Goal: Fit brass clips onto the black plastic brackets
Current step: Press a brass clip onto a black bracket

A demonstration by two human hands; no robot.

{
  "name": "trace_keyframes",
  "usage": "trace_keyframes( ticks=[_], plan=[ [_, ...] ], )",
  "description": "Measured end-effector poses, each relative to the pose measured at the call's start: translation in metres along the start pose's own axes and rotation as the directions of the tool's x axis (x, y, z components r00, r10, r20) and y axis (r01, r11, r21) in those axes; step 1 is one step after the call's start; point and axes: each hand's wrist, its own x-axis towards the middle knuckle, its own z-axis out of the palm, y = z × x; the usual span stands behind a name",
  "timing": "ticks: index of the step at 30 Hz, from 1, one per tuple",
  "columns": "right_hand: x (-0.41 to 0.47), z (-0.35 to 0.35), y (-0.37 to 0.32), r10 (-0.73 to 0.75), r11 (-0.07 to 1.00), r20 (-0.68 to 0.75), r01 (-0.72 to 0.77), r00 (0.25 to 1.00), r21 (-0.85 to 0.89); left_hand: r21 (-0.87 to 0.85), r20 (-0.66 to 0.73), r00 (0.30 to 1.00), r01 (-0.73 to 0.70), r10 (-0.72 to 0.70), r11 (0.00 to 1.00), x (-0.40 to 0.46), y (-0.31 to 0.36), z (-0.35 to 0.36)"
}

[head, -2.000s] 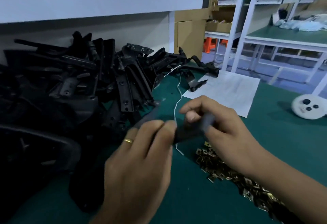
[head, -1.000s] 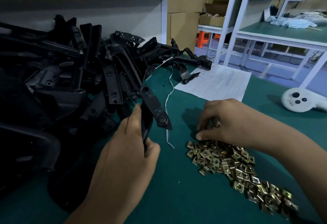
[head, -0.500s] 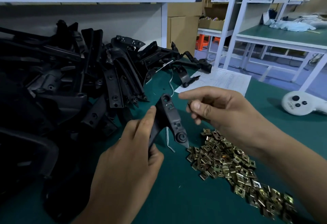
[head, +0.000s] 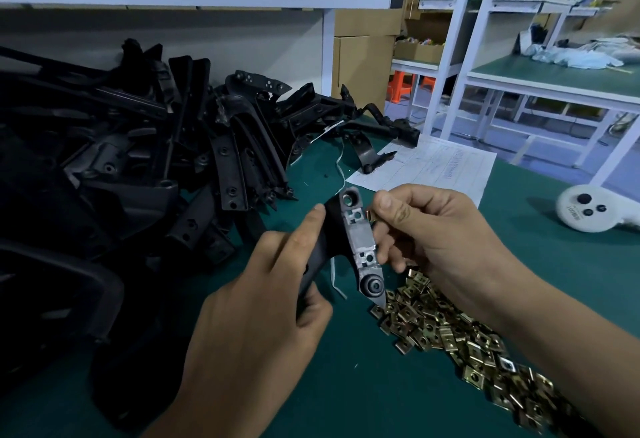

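Head cam: the left hand (head: 263, 327) still grips the black bracket (head: 356, 243), now lifted and turned so its flat face shows. The right hand (head: 433, 230) has come in from the clip pile (head: 467, 337) and pinches a brass clip (head: 369, 215) against the bracket's upper edge, above the green tabletop (head: 363, 385). Bracket heap (head: 138, 160) sits toward the left edge.

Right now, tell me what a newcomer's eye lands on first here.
First, the two hands at center: the left hand grips a black bracket while the right hand pinches a brass clip against its edge. Next, the heap of black brackets at left and the pile of brass clips at lower right.
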Motion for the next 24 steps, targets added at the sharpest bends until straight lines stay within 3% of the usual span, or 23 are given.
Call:
trace_keyframes(
  ticks=[17, 24],
  plan=[
    [-0.0018, 0.0024, 0.0006, -0.005, 0.993, -0.061, -0.003, 0.998, -0.116, -0.005, 0.015, 0.998, -0.065, 0.065, 0.998, -0.0022, -0.0023, 0.0016],
    [-0.0019, -0.0042, -0.0053, 0.076, 0.995, 0.186, -0.086, 0.98, 0.046, -0.107, -0.036, 0.992, -0.121, 0.118, 0.987, -0.0031, -0.0039, 0.0018]
  ],
)
